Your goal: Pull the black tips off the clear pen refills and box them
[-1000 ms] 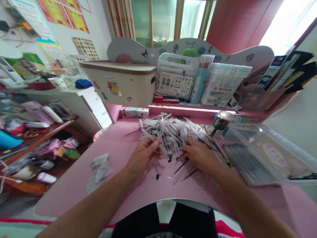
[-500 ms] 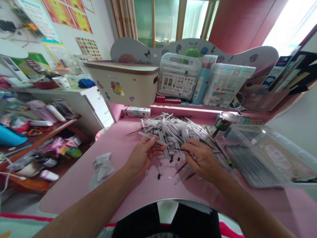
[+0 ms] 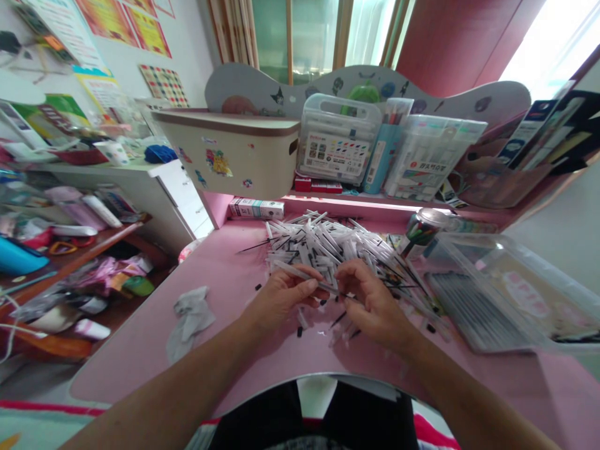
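My left hand [image 3: 293, 289] is closed around a whitish translucent pen barrel [image 3: 285, 267], which slants down to the right across the fingers. At the barrel's right end, the thumb and fingers of my right hand [image 3: 365, 300] are bent in a pinch. Something small and dark shows at those fingertips, too small to name. Behind both hands lies a heap of white pen barrels [image 3: 323, 240] mixed with thin black refills. Several small black caps [image 3: 299, 332] are scattered on the pink desk [image 3: 225, 356] near my hands.
A clear plastic box [image 3: 520, 275] stands at the right, beside a flat pack of grey rods [image 3: 478, 312]. Crumpled white tissue [image 3: 192, 319] lies at the left. A can [image 3: 426, 225] stands behind the box. The shelf holds a beige bin [image 3: 234, 156] and marker cases [image 3: 340, 140].
My hands have come closer together. The dark thin rod that stretched between them no longer shows; my right fingers are now at the barrel's end. The view has shifted slightly.
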A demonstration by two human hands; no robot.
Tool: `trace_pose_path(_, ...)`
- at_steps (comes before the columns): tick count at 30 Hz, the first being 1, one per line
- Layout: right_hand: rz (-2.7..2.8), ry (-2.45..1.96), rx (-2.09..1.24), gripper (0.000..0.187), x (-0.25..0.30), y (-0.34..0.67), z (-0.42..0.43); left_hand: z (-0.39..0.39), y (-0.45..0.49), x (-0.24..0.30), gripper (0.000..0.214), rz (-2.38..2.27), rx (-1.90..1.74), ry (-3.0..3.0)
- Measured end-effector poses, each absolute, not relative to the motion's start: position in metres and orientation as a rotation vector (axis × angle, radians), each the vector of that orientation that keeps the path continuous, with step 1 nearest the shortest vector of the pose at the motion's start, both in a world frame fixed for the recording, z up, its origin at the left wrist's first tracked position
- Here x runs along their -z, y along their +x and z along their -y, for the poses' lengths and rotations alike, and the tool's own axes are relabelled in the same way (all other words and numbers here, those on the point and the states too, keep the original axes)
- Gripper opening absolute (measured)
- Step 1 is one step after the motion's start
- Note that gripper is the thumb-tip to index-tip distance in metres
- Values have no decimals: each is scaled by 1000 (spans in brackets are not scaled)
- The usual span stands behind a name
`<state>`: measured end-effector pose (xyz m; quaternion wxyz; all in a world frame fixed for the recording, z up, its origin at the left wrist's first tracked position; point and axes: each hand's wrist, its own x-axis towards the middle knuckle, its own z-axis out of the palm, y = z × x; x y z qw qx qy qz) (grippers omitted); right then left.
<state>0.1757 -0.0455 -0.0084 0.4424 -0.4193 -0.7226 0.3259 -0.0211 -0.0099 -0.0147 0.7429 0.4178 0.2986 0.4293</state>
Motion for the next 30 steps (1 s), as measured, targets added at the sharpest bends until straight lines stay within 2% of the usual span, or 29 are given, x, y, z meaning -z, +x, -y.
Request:
trace_pose_path(3,1516,-867,-1058,32,11,176,44,6,-23,14,17,-650,-960,736)
trace_pose_path(6,1363,-871,-1038,23,13,180,41,-1,-28,9,4,-684,-1034,460)
trace_pose_path(9,1662,-998,-856,17,11,178,43,-6,-33,4,21,-695,-1075,262)
trace_pose_path(13,2276,-943,-484,17,15,159,54,-7,-34,2,29,-656,-1079,239)
trace_pose_path(18,2537,-962,-103,13,33,136,58,-5,-31,4,28,-661,-1070,279)
trace_pose_path(22,2603,-966,21,5,42,131,55,-4,-30,7,22,-669,-1052,345)
trace_pose_path(26,2514,-939,-16,4,41,132,53,-1,-29,10,15,-648,-1039,430)
trace_pose_path(30,2287,-950,-374,15,28,144,50,1,-29,10,11,-667,-1049,487)
